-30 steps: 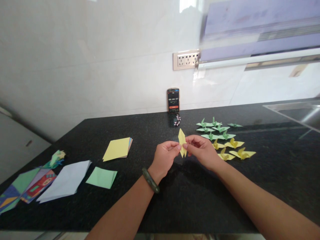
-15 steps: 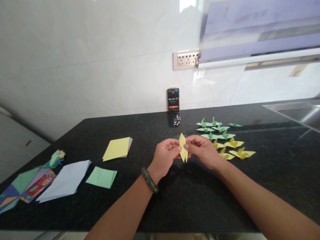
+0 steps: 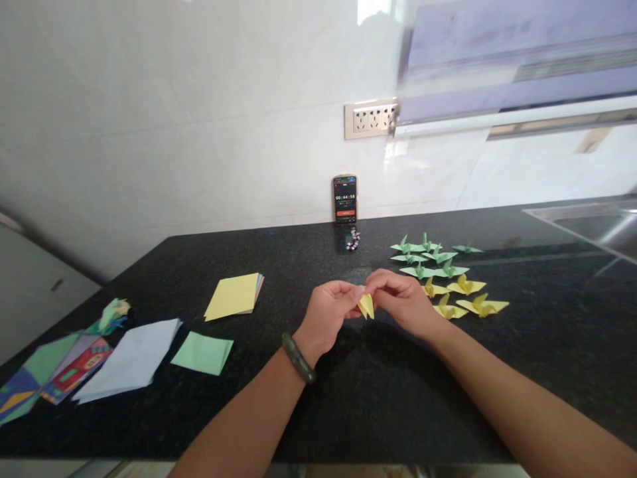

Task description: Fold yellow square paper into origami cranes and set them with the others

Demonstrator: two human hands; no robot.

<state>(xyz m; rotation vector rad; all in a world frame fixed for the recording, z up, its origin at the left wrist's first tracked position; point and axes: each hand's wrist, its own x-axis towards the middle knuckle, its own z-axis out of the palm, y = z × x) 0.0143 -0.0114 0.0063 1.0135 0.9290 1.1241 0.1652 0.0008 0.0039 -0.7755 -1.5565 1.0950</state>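
Note:
Both my hands meet above the black counter [image 3: 398, 392], pinching a small folded yellow paper piece [image 3: 367, 305] between them. My left hand [image 3: 328, 315], with a dark green bangle on its wrist, grips the piece's left side with closed fingers. My right hand [image 3: 405, 300] curls over the top and right side, hiding most of the paper. Just right of my hands lie finished yellow paper cranes [image 3: 465, 297] and, behind them, green paper cranes [image 3: 430, 257].
A stack of square sheets with yellow on top [image 3: 233, 295] lies left of my hands, then a green sheet [image 3: 203, 353], a pale blue sheet [image 3: 130, 362] and patterned papers [image 3: 54, 372]. A phone showing a timer [image 3: 345, 198] leans on the wall. A sink [image 3: 592, 222] sits far right.
The tall point of the yellow piece that stood up between my fingers has been folded down; only a small tip shows now. Both hands stayed almost in place.

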